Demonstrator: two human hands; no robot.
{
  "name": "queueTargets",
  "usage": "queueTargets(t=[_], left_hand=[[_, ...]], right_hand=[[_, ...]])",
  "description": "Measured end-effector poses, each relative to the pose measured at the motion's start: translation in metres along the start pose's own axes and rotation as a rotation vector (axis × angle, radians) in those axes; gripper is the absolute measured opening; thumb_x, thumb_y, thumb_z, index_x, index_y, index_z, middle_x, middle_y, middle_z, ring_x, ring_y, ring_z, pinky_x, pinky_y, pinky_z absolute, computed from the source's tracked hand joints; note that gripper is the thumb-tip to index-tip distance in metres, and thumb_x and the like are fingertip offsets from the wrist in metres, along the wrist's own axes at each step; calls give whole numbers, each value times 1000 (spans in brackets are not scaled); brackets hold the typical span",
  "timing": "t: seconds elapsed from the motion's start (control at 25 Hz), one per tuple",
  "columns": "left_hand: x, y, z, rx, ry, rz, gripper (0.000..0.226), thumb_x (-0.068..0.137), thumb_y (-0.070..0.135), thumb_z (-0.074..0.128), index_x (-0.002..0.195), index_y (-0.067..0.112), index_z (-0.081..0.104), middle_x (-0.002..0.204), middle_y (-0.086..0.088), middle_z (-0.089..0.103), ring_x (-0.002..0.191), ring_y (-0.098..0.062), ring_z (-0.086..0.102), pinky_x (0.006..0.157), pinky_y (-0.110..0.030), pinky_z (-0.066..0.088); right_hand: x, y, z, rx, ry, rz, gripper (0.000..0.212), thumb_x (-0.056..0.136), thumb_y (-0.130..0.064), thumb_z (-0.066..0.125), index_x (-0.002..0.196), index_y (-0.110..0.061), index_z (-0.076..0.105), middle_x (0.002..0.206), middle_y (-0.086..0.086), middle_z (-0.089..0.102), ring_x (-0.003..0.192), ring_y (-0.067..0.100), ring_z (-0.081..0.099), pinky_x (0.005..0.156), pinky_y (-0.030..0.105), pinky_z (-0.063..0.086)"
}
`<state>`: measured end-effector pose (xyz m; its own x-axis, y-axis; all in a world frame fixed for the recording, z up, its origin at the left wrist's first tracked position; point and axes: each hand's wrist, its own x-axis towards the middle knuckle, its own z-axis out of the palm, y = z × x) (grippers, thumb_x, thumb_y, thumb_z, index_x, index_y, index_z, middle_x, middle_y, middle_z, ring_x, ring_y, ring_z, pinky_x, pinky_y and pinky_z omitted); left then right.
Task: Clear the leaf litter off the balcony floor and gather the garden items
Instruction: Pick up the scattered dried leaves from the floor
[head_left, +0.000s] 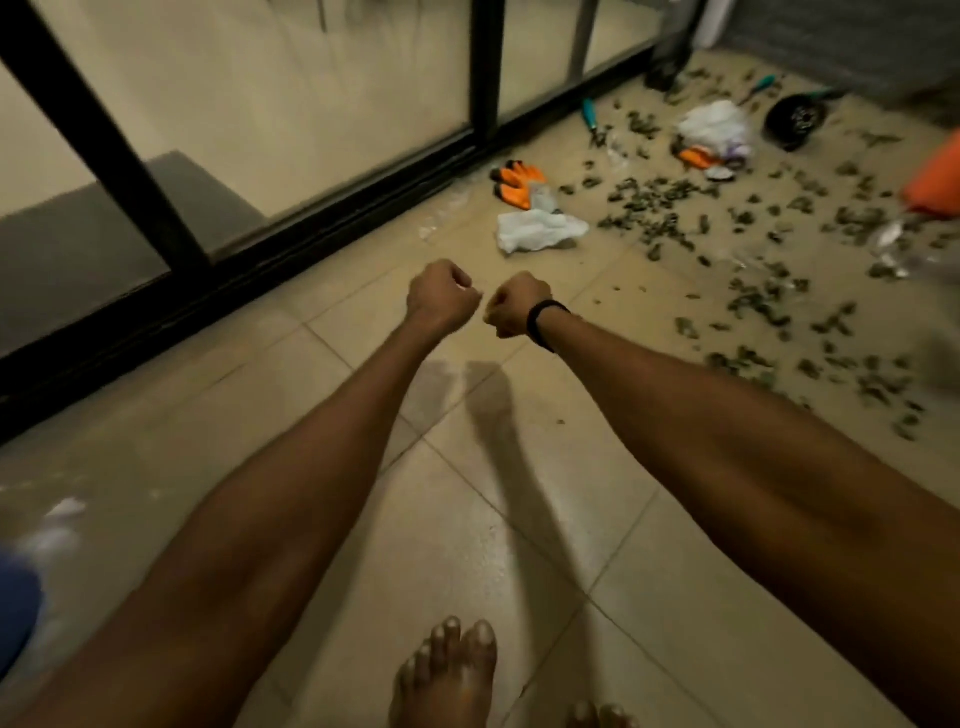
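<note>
I see left hand (441, 301), right hand (514, 312) fisted, empty (nearly touching); leaf litter (654, 208) small, dark, shrivelled, scattered.

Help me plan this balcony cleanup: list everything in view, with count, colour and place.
leaf litter: many bits, dark green, scattered over the right floor
gloves: two, orange and black, by the door track
cloth: one, white, nearer than the gloves
bundle: one, white, far among the leaves
teal-handled tools: at least two, teal, far floor
pot: one, black, far right
wristband: one, black, right wrist
feet: two, bare, bottom edge
left grip: one, fisted, empty, centre
right grip: one, fisted, empty, beside the left
</note>
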<state>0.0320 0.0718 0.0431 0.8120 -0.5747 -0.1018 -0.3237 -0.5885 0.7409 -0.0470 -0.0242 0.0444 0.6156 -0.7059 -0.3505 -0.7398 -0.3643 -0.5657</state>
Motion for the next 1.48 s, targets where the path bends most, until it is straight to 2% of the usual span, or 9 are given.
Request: queueTargets(t=[0.2,0.32,0.44,0.6,0.68,1.04,1.2,1.36,1.48], left_hand=[[-26,9,108,253,-358,79,30,86,21,76,113,16,67,115,-7,69,105,-24,66,87,-33,55],[-30,-12,129,282,-353,79,30,87,16,69,117,14,65,121,-9,66,110,-26,63,85,-30,49],[-20,-27,127,279,-301,49,33,86,13,64,119,11,64,124,-12,64,116,-30,59,85,-29,45],[-8,-37,122,253,-273,24,21,85,8,60,105,14,62,109,-9,63,114,-31,60,80,-28,44],[0,-42,121,236,-243,-2,26,86,8,59,111,11,63,116,-11,63,116,-31,58,80,-27,39],[13,-52,143,143,-200,9,40,93,8,58,132,7,53,130,-15,58,111,-28,59,83,-33,49],[27,-30,171,155,-235,177,40,99,18,57,138,9,49,135,-15,49,115,-29,55,94,-39,49],[49,-7,204,189,-319,308,54,100,23,59,149,13,39,143,-15,40,124,-29,46,103,-46,46],[68,-1,224,251,-350,336,58,99,28,60,151,19,37,144,-9,40,126,-27,43,101,-43,45]], right_hand=[[-44,135,-24,-159,-25,85,22,83,-14,77,104,-8,76,101,6,74,89,17,69,87,29,56],[-65,176,0,-131,-8,83,27,85,-15,75,112,-14,73,107,4,73,97,15,66,93,25,52],[-85,191,34,39,33,81,31,91,-15,68,122,-13,67,111,4,68,84,7,60,75,10,45],[-79,195,73,63,205,19,26,91,-24,67,116,-16,71,104,5,62,97,19,57,79,17,34],[-72,196,83,84,247,24,19,90,-23,68,107,-16,74,98,5,60,92,20,55,76,18,34],[-42,180,78,-24,346,62,12,99,-11,47,91,-12,57,101,6,52,99,20,46,83,29,40],[-4,194,30,-23,384,150,20,97,-10,48,113,-2,56,116,16,57,110,33,53,91,39,42],[34,232,-2,137,451,274,17,91,-2,50,95,-1,67,97,17,69,91,30,64,76,32,54],[49,247,-11,194,411,249,18,90,1,56,92,-2,74,89,10,72,84,22,67,78,30,57]])
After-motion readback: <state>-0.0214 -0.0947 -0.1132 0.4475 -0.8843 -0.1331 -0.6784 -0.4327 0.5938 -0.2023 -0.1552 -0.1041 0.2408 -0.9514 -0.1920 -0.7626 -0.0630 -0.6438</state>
